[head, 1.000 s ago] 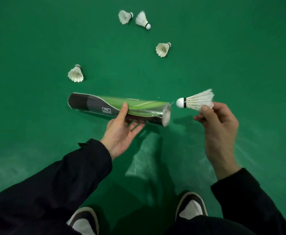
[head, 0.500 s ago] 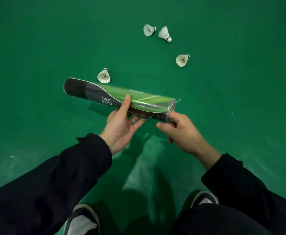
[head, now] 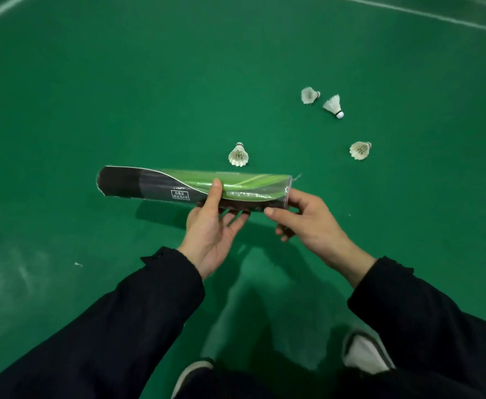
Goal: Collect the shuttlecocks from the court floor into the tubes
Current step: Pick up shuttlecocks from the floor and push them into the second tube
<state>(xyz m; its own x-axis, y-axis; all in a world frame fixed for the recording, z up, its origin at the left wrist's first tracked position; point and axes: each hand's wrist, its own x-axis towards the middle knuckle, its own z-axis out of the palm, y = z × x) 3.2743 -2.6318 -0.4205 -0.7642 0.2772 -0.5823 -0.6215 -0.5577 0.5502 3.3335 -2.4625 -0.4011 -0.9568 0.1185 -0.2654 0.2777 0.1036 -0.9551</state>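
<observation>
A green and black shuttlecock tube lies level in the air above the green court. My left hand grips it near the middle, thumb on top and fingers underneath. My right hand is at the tube's open right end, its fingers against the mouth and partly hidden behind it. No shuttlecock shows in that hand. Several white feather shuttlecocks lie on the floor beyond: one just past the tube, one to the right, and a pair farther back, shuttlecock and shuttlecock.
The green court floor spreads all round, with white lines at the far corners. My two shoes show at the bottom edge, under my dark sleeves.
A second ago my right hand held a shuttlecock beside the tube's mouth; it then went to the mouth and the shuttlecock is out of sight. The view has shifted left.
</observation>
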